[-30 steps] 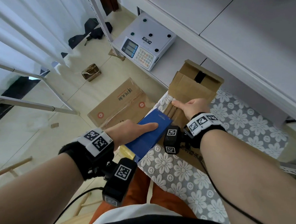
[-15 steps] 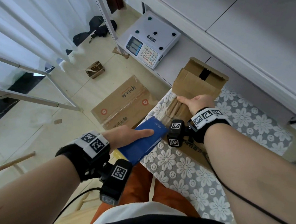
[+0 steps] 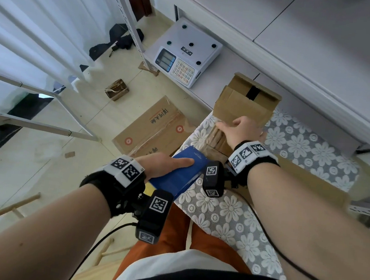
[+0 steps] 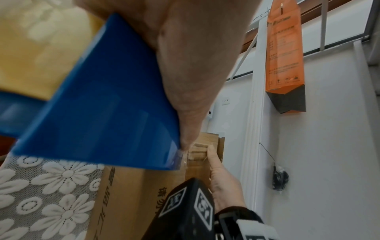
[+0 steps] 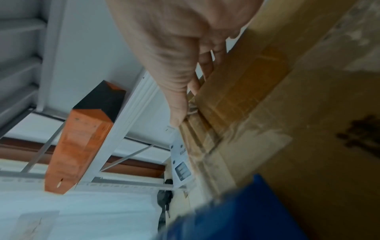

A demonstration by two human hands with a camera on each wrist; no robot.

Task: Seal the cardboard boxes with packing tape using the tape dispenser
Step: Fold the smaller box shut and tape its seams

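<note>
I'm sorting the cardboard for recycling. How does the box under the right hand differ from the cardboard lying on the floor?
The box on the table is plain brown; the floor cardboard carries red round marks and printed characters. The box on the table rests on the flowered cloth with the right hand on it; nothing touches the floor cardboard. Both show clear tape.

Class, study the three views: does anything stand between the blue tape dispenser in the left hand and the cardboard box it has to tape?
Nothing visible does. The left hand holds the tape dispenser with its front edge already at the cardboard box. The right hand presses on the box top, farther along the line the tape would follow.
</note>
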